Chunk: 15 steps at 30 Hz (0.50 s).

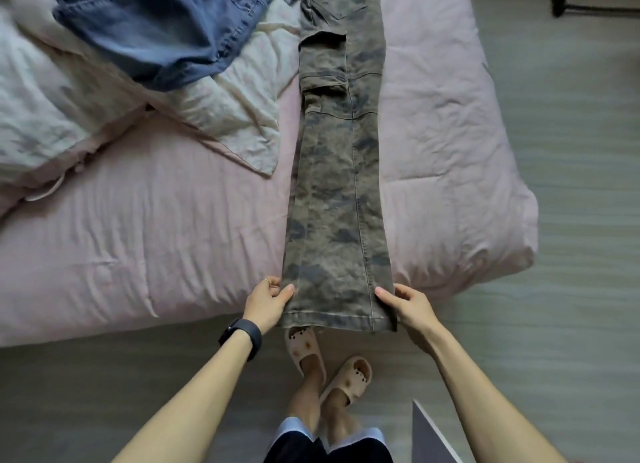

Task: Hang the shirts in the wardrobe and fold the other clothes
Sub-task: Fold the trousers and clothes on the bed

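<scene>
A: Bedroom, grey floor (571, 185), bed (138, 237) under a pink cover. Clothes are on top.

B: Which garment is in play?

A: The camo trousers (339, 185). They lie flat, one leg stacked on the other, in a long strip from the far edge of the bed down to the near edge, closer to the right side. The hems hang just over the near edge, and the cargo pockets face up halfway along.

B: Hands?

A: Both are on the hem. The left hand (268, 299) pinches the left hem corner, thumb on top, fingers curled under. The right hand (405, 303) does the same at the right hem corner. There's a black wristband (242, 336) on the left arm.

B: How will it handle?

A: It looks like thick cotton twill: limp but with some weight, not slippery, nothing fragile. Pockets and seams add bulk, so I'd guess the folds come out chunky. The hem corners are a good hold. Lifting both together should keep the legs aligned when carrying the hem towards the waist.

B: Anything else?

A: A denim garment (156, 29) sits at the far left corner on top of a crumpled cream garment (225, 109), which almost touches the trousers' left edge. Neither is folded. Beige slippers (304, 351) are on the person's feet, below the near edge.
</scene>
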Each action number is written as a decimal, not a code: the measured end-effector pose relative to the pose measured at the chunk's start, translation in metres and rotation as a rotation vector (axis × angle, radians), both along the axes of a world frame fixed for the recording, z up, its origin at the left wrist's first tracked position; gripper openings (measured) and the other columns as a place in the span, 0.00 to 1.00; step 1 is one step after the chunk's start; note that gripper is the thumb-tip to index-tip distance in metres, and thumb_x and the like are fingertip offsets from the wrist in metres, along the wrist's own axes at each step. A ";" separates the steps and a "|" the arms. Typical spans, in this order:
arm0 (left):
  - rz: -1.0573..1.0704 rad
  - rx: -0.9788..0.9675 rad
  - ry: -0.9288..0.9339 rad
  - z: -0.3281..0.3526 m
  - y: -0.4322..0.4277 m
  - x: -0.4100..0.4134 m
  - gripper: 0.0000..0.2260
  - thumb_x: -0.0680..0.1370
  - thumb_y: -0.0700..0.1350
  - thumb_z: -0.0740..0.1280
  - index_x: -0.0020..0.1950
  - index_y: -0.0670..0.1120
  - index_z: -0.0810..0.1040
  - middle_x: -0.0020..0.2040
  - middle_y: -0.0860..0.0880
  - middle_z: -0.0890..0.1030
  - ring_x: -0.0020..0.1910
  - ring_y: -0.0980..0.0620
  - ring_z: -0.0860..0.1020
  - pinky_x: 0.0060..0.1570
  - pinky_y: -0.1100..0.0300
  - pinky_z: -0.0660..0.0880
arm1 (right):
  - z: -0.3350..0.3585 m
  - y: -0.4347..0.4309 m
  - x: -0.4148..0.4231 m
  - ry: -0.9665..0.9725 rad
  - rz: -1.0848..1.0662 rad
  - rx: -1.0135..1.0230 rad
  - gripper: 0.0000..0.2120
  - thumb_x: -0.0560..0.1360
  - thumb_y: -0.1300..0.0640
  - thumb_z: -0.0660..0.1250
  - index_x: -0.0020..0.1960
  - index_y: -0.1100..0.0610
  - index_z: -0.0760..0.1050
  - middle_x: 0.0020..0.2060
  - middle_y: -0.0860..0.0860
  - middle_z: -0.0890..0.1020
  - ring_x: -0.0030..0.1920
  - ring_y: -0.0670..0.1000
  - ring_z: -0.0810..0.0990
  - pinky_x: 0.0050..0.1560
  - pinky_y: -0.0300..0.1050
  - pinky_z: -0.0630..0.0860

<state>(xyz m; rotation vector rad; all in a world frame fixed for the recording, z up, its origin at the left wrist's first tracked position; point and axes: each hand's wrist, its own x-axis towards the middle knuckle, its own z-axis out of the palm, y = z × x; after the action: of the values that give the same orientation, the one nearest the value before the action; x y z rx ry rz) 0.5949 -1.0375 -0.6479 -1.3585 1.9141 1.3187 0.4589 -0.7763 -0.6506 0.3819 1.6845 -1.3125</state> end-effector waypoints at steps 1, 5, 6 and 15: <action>0.012 -0.020 0.011 0.008 0.000 0.001 0.13 0.79 0.53 0.68 0.58 0.46 0.76 0.52 0.49 0.81 0.54 0.48 0.79 0.55 0.56 0.72 | 0.008 0.001 0.000 -0.015 -0.011 -0.028 0.09 0.75 0.57 0.75 0.53 0.61 0.84 0.49 0.56 0.87 0.50 0.54 0.85 0.52 0.47 0.80; 0.034 -0.089 0.038 0.031 0.000 0.002 0.10 0.79 0.53 0.69 0.53 0.48 0.76 0.47 0.50 0.80 0.53 0.46 0.80 0.56 0.55 0.74 | 0.025 0.009 -0.003 0.094 0.064 0.037 0.11 0.75 0.53 0.75 0.46 0.62 0.85 0.42 0.55 0.87 0.44 0.50 0.81 0.43 0.42 0.75; 0.019 -0.108 0.038 0.036 0.001 0.002 0.10 0.79 0.54 0.69 0.53 0.48 0.75 0.47 0.50 0.80 0.52 0.47 0.79 0.53 0.56 0.73 | 0.028 0.010 -0.003 0.141 0.097 0.069 0.16 0.74 0.48 0.75 0.44 0.62 0.85 0.40 0.55 0.87 0.42 0.48 0.80 0.43 0.43 0.73; 0.036 -0.025 0.102 0.075 0.015 0.008 0.11 0.80 0.52 0.68 0.57 0.49 0.71 0.50 0.47 0.80 0.49 0.48 0.79 0.48 0.56 0.72 | 0.052 0.024 0.012 0.150 0.043 0.059 0.13 0.73 0.50 0.76 0.48 0.60 0.84 0.44 0.53 0.87 0.47 0.51 0.84 0.54 0.50 0.78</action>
<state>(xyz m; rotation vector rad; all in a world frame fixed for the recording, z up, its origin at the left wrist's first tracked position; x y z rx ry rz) 0.6032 -1.0229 -0.5728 -1.3683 1.9879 1.4107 0.4709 -0.7526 -0.5985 0.2860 1.8497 -1.2893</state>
